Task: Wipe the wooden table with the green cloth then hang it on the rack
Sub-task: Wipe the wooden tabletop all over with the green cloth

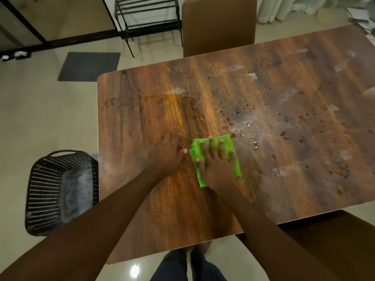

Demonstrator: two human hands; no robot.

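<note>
The right hand (217, 165) lies flat, fingers spread, its grip pressing the folded green cloth (229, 147) onto the bench (142, 110) rather than closing round it. The left hand (168, 153) rests open and empty just beside the cloth, bracing on the wood. This looks like the wiping step, partly done: droplets and brown spots (284, 134) lie scattered to the right of the cloth. The next move probably calls for sweeping rightward through them. The black rack (148, 17) stands well apart on the floor beyond the bench.
</note>
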